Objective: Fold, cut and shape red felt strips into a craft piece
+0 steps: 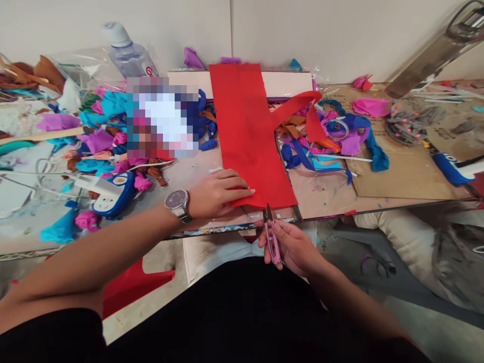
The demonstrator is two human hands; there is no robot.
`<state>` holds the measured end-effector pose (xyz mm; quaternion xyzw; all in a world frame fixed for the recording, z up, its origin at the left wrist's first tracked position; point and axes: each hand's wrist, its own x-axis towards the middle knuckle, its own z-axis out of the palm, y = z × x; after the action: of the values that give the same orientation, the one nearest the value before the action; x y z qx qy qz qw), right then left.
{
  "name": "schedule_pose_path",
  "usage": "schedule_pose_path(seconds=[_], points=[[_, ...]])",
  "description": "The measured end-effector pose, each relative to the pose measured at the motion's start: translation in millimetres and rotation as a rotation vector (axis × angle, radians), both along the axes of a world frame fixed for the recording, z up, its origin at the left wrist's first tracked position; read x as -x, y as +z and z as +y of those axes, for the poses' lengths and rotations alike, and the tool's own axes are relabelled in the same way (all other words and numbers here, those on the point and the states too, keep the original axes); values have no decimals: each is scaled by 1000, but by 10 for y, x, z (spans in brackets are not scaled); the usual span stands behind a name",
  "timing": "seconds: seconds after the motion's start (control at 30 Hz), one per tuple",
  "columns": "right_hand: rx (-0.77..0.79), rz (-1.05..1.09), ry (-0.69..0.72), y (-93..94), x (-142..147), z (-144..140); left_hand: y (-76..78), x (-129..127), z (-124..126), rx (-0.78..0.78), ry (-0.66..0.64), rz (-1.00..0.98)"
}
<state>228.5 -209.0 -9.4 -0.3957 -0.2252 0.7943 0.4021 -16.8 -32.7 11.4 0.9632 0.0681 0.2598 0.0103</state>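
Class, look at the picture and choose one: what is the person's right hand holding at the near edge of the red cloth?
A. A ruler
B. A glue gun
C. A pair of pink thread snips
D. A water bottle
C. The right hand grips pink thread snips with the blades pointing at the near edge of the red cloth, while the left hand lies flat on that cloth.

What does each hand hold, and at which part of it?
The right hand holds pink thread snips by their handle. The left hand grips nothing; it presses flat on the red fabric near its front edge.
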Motion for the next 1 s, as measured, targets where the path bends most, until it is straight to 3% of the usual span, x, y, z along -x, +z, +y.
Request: schedule_pose_path(seconds=[1.0], points=[[1,-19,17,102,13,81,-24,16,5,131,-77,35]])
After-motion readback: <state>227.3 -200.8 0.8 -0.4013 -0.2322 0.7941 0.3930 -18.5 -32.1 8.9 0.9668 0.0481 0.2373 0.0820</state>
